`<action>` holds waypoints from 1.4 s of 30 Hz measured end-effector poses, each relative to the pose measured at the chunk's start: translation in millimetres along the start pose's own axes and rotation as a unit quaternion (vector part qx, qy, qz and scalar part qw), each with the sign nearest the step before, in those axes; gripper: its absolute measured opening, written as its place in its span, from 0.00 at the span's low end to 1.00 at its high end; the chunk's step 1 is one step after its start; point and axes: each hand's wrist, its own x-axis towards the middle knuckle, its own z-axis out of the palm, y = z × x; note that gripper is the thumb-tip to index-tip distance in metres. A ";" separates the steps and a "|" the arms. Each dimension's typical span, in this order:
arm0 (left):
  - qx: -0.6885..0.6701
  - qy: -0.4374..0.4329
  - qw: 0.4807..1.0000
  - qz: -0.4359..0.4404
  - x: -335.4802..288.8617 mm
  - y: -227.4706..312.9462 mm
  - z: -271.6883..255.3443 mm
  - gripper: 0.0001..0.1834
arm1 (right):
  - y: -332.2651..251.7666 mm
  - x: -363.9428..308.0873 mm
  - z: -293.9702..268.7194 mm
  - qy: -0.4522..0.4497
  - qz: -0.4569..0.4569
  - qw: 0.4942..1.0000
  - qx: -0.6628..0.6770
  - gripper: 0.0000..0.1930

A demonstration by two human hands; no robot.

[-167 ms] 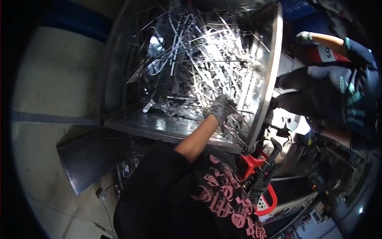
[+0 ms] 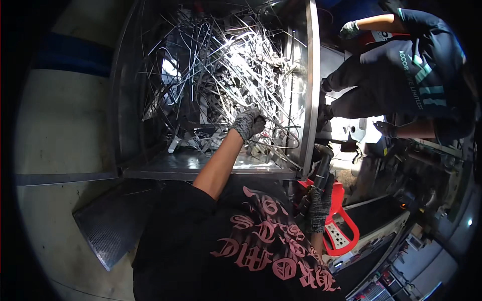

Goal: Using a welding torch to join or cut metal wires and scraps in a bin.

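Note:
A deep metal bin (image 2: pixel 201 174) holds a tangle of thin, shiny metal strips (image 2: pixel 236 65). My left hand (image 2: pixel 248 124), in a grey knit glove, reaches over the bin's near edge into the pile. Its fingers curl closed at the end of a thin, dark bent strip (image 2: pixel 286 131) that loops out to the right; the fingertips are partly hidden. Outside the bin, at the lower right, my right hand (image 2: pixel 317 210) wears a similar glove. It is wrapped round a dark, tube-shaped tool (image 2: pixel 324 163), whose exact kind I cannot make out.
A red plastic chair (image 2: pixel 344 226) stands beside my right hand. Past the bin's right wall is a co-worker in dark clothes (image 2: pixel 396 75), with gloved hands. A dark mesh panel (image 2: pixel 113 220) leans at the lower left. Machinery (image 2: pixel 391 220) fills the lower right.
The view has turned, so the bin sits straighter and further left. My left hand has shifted slightly left within the pile. My right hand keeps hold of the dark tool.

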 end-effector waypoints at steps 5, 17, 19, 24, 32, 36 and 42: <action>0.105 0.002 0.994 -0.010 2.9 5.2 1.3 0.07 | 10.7 -2.2 37.3 0.026 -0.213 0.956 -0.202 0.36; 0.418 -0.090 0.903 0.035 -104.9 -55.7 -3.5 0.15 | -18.7 -23.0 77.0 0.044 0.023 0.999 -0.017 0.35; 0.500 -0.214 0.836 0.073 -114.4 -86.0 -3.7 0.19 | 2.6 -17.1 76.7 0.041 -0.029 0.995 -0.082 0.35; 0.618 -0.342 0.599 0.376 -128.5 -128.1 6.3 0.27 | 33.9 -6.2 79.4 0.024 -0.123 0.957 -0.262 0.33; 0.599 -0.315 0.721 0.146 -165.3 -114.2 29.4 0.29 | 40.4 -4.9 88.7 0.047 -0.030 0.991 -0.124 0.30; 0.584 -0.326 0.728 0.153 -162.1 -118.5 28.5 0.26 | 36.1 -3.4 85.2 0.060 -0.146 0.980 -0.124 0.32; 0.606 -0.323 0.711 0.153 -162.0 -118.9 30.4 0.26 | 27.6 -7.0 83.1 0.053 -0.077 0.985 -0.145 0.31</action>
